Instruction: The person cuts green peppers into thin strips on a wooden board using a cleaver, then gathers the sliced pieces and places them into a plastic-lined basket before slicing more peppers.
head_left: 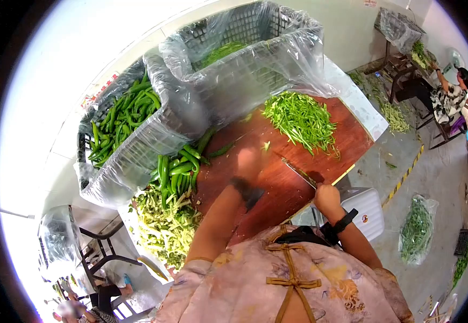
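My right hand point(327, 198) is wrapped round the handle of a knife point(299, 173), whose blade lies low over the red-brown board point(277, 188). My left hand point(250, 161) is over the board's middle, smeared by motion, so its fingers cannot be made out. A small green piece point(266, 146) is just beyond it. Chopped green stems point(301, 121) form a pile at the board's far right. Whole green peppers point(177, 172) lie at the left edge, beside a heap of pale green-yellow cut scraps point(164, 226).
Behind the board stand a plastic-lined crate of green peppers point(129, 116) and another lined crate point(255, 59) with greens. A white stool point(366, 212) is at the right. Bagged greens point(418, 229) lie on the floor. A seated person point(449, 99) works at the far right; another point(102, 301) is lower left.
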Action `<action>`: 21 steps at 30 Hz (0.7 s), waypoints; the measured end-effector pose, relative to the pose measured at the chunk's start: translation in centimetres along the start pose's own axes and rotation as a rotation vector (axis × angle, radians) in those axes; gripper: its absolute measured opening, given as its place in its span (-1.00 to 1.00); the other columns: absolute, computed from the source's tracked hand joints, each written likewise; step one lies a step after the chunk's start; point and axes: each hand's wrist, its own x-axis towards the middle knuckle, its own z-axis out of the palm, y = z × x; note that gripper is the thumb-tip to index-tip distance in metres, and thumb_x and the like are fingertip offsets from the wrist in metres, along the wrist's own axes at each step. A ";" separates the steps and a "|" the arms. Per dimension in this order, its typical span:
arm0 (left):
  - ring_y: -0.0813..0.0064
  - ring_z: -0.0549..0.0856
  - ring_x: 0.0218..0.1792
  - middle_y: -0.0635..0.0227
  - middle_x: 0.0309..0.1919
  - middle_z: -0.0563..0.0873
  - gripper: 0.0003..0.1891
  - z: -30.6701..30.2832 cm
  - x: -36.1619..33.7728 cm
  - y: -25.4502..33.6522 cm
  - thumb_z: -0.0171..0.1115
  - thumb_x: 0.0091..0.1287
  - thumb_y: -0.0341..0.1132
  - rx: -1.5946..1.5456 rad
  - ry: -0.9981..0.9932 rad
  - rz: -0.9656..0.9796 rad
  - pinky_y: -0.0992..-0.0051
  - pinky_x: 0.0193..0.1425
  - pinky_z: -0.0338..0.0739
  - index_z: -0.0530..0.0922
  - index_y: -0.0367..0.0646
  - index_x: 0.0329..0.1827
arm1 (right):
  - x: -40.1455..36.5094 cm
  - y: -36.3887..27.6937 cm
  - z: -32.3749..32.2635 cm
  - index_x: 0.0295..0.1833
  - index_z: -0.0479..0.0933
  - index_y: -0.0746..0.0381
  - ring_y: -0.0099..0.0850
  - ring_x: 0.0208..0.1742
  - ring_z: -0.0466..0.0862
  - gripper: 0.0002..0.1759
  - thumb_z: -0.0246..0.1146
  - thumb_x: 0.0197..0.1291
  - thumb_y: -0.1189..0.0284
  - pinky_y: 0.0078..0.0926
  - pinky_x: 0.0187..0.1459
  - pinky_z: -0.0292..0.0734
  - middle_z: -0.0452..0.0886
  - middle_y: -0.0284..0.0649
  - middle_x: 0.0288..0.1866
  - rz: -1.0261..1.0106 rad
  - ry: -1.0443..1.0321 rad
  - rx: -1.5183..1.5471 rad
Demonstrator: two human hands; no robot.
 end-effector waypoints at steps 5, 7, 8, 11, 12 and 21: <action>0.01 0.66 -0.50 0.10 -0.47 0.68 -0.66 -0.9 -1.3 -0.2 0.11 0.28 -0.01 -0.053 0.290 0.155 0.09 -0.45 0.52 0.50 -0.05 -0.07 | 0.2 0.3 0.0 -0.41 0.56 0.32 0.00 -0.44 0.63 -0.88 0.14 -0.03 0.50 -0.09 -0.37 0.55 0.59 0.07 -0.48 -0.002 -0.005 0.014; 0.00 0.65 -0.52 0.10 -0.51 0.67 -0.65 -0.7 -1.4 0.0 0.11 0.28 -0.01 0.087 0.242 0.140 0.07 -0.46 0.52 0.48 -0.06 -0.03 | 0.4 0.5 0.3 -0.41 0.56 0.32 0.00 -0.43 0.63 -0.87 0.15 -0.02 0.50 -0.09 -0.36 0.55 0.59 0.07 -0.47 0.000 -0.024 0.005; 0.00 0.66 -0.51 0.09 -0.49 0.68 -0.64 -0.5 -1.5 0.3 0.10 0.29 -0.02 0.098 0.215 0.096 0.07 -0.45 0.52 0.47 -0.05 -0.01 | 0.4 0.6 0.4 -0.40 0.57 0.32 0.01 -0.42 0.63 -0.87 0.15 -0.01 0.49 -0.09 -0.35 0.55 0.59 0.07 -0.44 0.024 -0.032 0.026; 0.03 0.66 -0.52 0.10 -0.49 0.67 -0.65 0.4 -1.1 0.0 0.10 0.29 -0.05 0.138 0.158 0.083 0.09 -0.47 0.52 0.46 -0.06 0.01 | 0.3 0.2 0.0 -0.40 0.57 0.31 0.01 -0.39 0.63 -0.87 0.16 0.00 0.48 -0.09 -0.32 0.55 0.60 0.08 -0.39 0.065 -0.048 0.028; 0.05 0.65 -0.53 0.11 -0.51 0.67 -0.66 0.3 -1.1 0.0 0.10 0.29 -0.07 0.170 0.129 0.107 0.11 -0.48 0.52 0.47 -0.06 0.00 | 0.3 0.0 -0.1 -0.39 0.57 0.31 0.01 -0.38 0.63 -0.86 0.16 0.01 0.48 -0.08 -0.31 0.55 0.60 0.08 -0.38 0.075 -0.062 0.012; 0.14 0.67 -0.38 0.19 -0.37 0.68 -0.76 1.5 -2.6 -3.8 0.15 0.17 -0.28 0.839 -0.081 0.216 0.19 -0.37 0.53 0.62 -0.01 -0.10 | -0.2 -0.4 -0.2 -0.39 0.57 0.32 -0.01 -0.37 0.65 -0.86 0.13 -0.02 0.50 -0.14 -0.32 0.58 0.59 0.07 -0.38 0.023 0.011 0.014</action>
